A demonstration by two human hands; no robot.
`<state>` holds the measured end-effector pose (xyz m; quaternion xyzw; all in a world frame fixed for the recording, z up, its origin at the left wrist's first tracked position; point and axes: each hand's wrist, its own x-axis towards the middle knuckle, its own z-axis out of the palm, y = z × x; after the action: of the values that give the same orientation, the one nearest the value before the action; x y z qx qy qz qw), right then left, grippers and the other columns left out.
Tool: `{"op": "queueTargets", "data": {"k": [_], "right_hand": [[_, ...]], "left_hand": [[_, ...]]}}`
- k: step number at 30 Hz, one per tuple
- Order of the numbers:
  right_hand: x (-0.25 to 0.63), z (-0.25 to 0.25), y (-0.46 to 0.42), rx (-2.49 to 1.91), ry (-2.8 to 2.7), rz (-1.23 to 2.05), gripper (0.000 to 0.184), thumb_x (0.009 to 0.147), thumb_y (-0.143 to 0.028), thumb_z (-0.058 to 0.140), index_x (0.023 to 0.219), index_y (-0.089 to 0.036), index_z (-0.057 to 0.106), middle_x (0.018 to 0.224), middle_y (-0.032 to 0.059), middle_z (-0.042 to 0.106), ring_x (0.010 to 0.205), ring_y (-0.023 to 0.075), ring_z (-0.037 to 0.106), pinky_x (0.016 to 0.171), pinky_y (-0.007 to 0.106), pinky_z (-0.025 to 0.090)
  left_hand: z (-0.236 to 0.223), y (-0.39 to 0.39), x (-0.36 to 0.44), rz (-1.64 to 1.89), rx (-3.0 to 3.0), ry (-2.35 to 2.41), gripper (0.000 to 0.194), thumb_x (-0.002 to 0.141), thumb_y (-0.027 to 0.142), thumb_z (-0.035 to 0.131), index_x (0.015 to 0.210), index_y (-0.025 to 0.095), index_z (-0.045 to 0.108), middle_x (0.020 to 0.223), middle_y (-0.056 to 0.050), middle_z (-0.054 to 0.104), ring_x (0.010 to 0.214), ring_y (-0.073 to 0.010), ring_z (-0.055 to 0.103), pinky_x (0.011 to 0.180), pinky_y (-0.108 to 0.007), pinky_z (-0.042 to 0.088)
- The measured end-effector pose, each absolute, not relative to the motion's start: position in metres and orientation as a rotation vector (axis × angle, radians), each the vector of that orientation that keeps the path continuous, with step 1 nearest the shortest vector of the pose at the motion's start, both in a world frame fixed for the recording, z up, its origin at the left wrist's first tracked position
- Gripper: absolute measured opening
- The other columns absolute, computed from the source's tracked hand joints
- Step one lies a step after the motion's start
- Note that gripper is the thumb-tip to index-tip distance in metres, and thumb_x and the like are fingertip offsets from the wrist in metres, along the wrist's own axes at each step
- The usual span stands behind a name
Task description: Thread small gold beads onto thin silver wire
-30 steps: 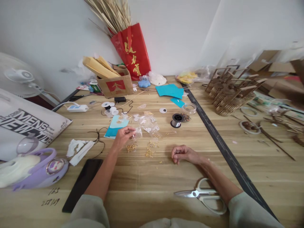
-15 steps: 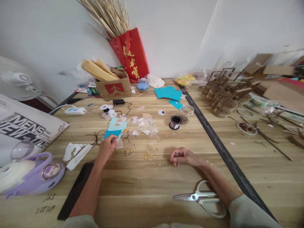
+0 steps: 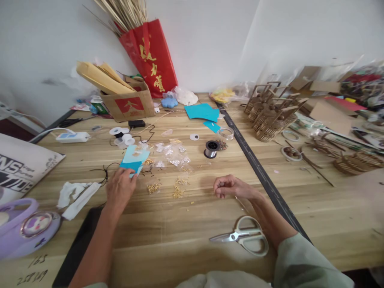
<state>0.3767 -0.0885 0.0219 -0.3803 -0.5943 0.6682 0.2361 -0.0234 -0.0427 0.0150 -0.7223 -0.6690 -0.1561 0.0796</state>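
My left hand (image 3: 120, 187) is at the near edge of a stack of light and darker blue paper (image 3: 132, 165), fingertips closed on that edge. Small brown bits lie on the paper. My right hand (image 3: 229, 187) rests on the table, fingers curled in; whatever is in them is too small or hidden to make out. A thin stick-like tool (image 3: 241, 204) lies by the right wrist. Between the hands are gold beads (image 3: 177, 192), another gold bead pile (image 3: 153, 188) and clear packets of silvery pieces (image 3: 175, 156). Scissors (image 3: 240, 237) lie in front of my right forearm.
A wire spool (image 3: 211, 149), a clear tape roll (image 3: 225, 133) and blue sheets (image 3: 202, 112) lie farther back. Small woven baskets (image 3: 267, 116) stand at the right. A cardboard box (image 3: 129, 106) and red bag (image 3: 153, 60) are at the back; a purple item (image 3: 36, 228) is at the left.
The view has turned right, so table things appear farther left. My left hand now covers more of the paper's near corner. My right hand has shifted slightly right, fingers still curled.
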Motion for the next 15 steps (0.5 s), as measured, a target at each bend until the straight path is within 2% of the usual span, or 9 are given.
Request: {"op": "queueTargets", "data": {"k": [5,8,15], "right_hand": [[0.382,0.033,-0.093,-1.066,-1.741,1.807,0.029,0.078,-0.039,0.067,0.082,-0.011,0.062,0.069,0.0031,0.064,0.059,0.0089,0.056,0.058,0.021,0.047],[0.388,0.042,-0.094,-1.111,-1.778,1.741,0.027,0.079,-0.039,0.067,0.081,-0.012,0.062,0.069,0.0025,0.063,0.059,0.0090,0.055,0.057,0.021,0.046],[0.415,0.071,-0.095,-1.171,-1.683,1.283,0.025,0.081,-0.039,0.064,0.078,-0.014,0.061,0.065,0.0021,0.058,0.059,0.0106,0.051,0.057,0.023,0.045]], "left_hand": [[0.028,-0.051,0.014,-0.794,-2.459,-1.819,0.019,0.086,0.032,0.048,0.085,0.019,0.063,0.090,-0.008,0.066,0.091,-0.0258,0.058,0.082,-0.038,0.045],[0.029,-0.058,0.045,-0.972,-2.704,-1.668,0.015,0.085,0.029,0.050,0.083,0.020,0.063,0.087,-0.005,0.067,0.087,-0.0207,0.060,0.082,-0.034,0.047],[0.035,-0.075,0.103,-0.876,-3.155,-1.515,0.012,0.085,0.020,0.052,0.084,0.017,0.065,0.086,-0.005,0.068,0.088,-0.0193,0.061,0.081,-0.033,0.048]]}}
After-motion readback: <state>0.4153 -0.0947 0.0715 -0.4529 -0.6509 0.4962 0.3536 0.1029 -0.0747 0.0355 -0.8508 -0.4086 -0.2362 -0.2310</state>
